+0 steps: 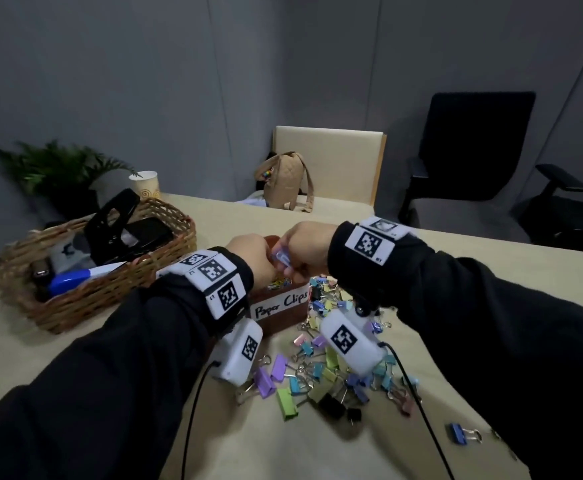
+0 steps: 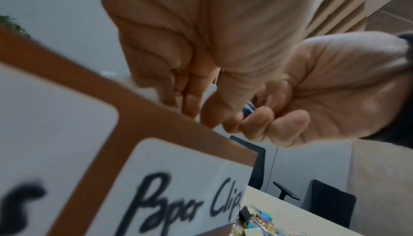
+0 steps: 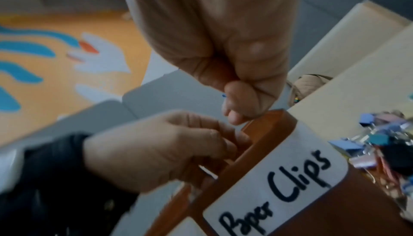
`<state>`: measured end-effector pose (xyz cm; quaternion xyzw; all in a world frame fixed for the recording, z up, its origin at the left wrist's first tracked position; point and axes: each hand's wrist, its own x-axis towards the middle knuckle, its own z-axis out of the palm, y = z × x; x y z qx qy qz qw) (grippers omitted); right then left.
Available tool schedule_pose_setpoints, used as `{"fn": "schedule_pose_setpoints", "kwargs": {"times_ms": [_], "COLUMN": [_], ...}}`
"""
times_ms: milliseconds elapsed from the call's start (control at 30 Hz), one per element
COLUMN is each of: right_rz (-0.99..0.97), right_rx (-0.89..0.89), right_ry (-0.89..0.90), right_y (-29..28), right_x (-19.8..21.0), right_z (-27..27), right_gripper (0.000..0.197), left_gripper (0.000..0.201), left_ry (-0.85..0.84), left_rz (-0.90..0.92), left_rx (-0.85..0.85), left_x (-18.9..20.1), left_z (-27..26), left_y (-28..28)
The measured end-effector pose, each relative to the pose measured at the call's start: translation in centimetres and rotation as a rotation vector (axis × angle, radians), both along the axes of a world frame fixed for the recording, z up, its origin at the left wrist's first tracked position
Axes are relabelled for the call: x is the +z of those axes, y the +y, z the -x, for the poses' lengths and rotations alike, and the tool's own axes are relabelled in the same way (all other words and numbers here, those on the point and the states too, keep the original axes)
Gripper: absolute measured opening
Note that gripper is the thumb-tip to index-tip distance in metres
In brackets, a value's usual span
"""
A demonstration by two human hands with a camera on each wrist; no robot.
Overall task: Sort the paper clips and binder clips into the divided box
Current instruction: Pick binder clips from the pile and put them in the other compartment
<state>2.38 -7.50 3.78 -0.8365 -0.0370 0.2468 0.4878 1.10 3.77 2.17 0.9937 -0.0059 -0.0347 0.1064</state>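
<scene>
We are holding both hands together directly over the divided box [image 1: 279,308], above the compartment labelled "Paper Clips". Our right hand [image 1: 305,249] is pinching a light blue clip [image 1: 280,258] (a paper clip, we judge, though motion blur is limiting certainty), its long axis slanting down toward the left hand [image 1: 250,256]. The left grip is curled narrow beside it; we cannot tell whether those fingers are touching the clip. Colourful paper clips are already lying in the compartment just beneath. We judge the release to be turning on this: the clip is hanging straight above the right compartment. The binder clips [image 1: 321,370] are lying loose on the desk [image 1: 317,452], nearer the right hand.
</scene>
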Motion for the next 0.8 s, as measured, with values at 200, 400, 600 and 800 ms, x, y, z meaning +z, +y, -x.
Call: {"fn": "schedule_pose_setpoints", "kwargs": {"times_ms": [200,400,600,800], "right_rz": [0.229,0.264,0.976,1.080], "right_rx": [0.046,-0.138,-0.005,0.153], "right_ry": [-0.284,-0.353,-0.267,-0.155], "right_y": [0.8,-7.3,-15.9,-17.7], "right_x": [-0.4,-0.9,-4.8,-6.2], "right_z": [-0.6,-1.5,-2.1,-1.7], "right_gripper": [0.020,0.021,0.037,0.066], "left_gripper": [0.017,0.024,0.012,0.012], "left_ry": [-0.027,-0.061,-0.046,-0.109], "left_rz": [-0.039,0.002,-0.071,-0.112], "left_rx": [0.004,-0.136,-0.209,-0.211], "left_x": [0.4,0.4,0.1,0.1], "left_z": [-0.6,0.2,0.2,0.5], "left_y": [0.4,-1.2,-2.5,-4.4]}}
